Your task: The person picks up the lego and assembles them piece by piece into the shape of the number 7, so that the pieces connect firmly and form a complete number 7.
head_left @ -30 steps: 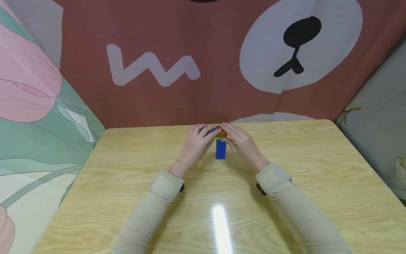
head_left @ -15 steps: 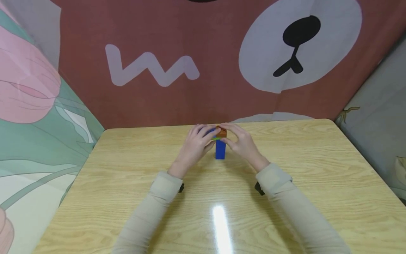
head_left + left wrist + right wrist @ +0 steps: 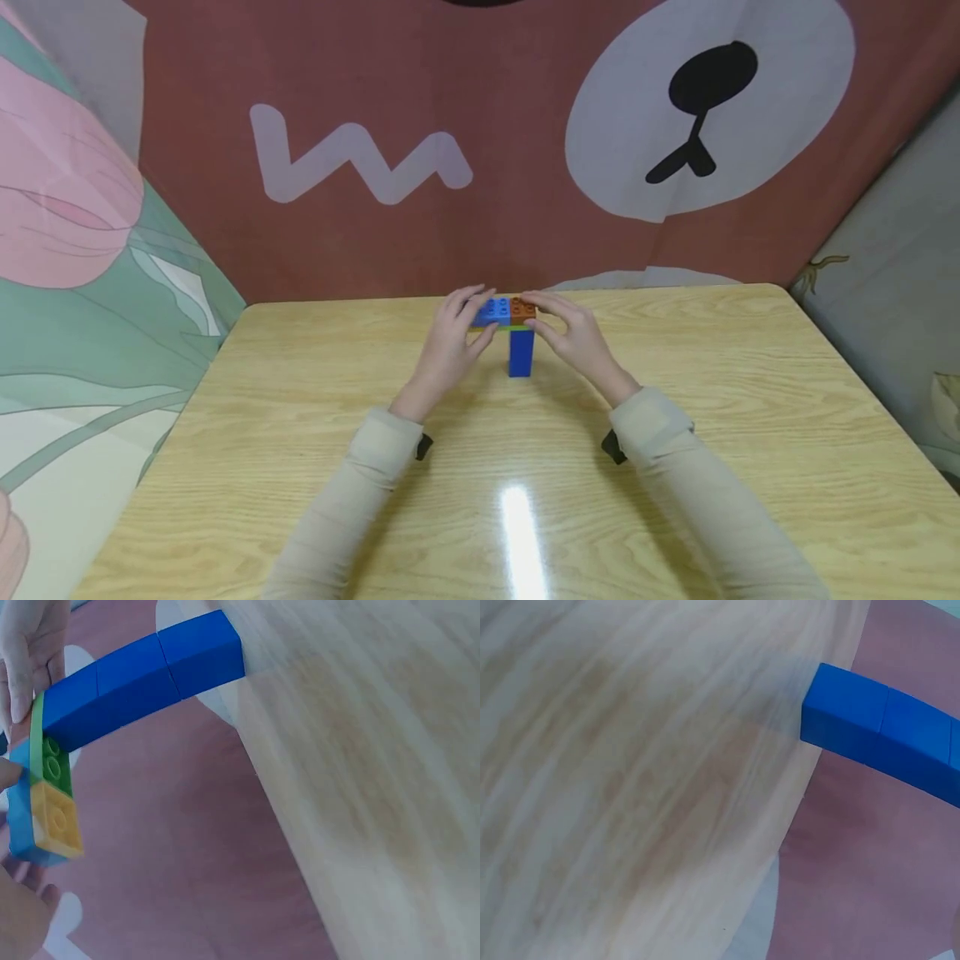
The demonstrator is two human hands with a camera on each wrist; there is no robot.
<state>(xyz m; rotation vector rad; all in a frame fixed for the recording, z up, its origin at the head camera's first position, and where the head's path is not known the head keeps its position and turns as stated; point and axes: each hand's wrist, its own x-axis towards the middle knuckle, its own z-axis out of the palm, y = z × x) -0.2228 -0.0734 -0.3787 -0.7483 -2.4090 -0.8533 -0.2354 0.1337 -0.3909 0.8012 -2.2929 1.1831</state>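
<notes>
An upright column of three dark blue toy bricks (image 3: pixel 135 679) stands on the table at its far side. Across its top runs a green plate (image 3: pixel 58 754), overhanging to the left, with a yellow piece (image 3: pixel 58 821) beside it. An orange brick (image 3: pixel 522 311) and a lighter blue brick (image 3: pixel 492 311) lie side by side on top. My right hand (image 3: pixel 577 337) pinches the orange brick, thumb in front and fingers behind. My left hand (image 3: pixel 442 346) is around the lighter blue brick's left part, thumb at its front face and index at the back; other fingers are partly hidden.
The wooden table (image 3: pixel 337 467) ends just behind the column, against a reddish-brown printed cloth (image 3: pixel 375 250). A flower-patterned cloth (image 3: pixel 75 167) hangs at the left and a grey one (image 3: pixel 900 275) at the right. A light reflection lies on the near tabletop.
My left hand has slid left off the orange brick, uncovering the lighter blue brick's studs. My right fingers have spread a little and stay at the orange brick. The column has hardly moved.
</notes>
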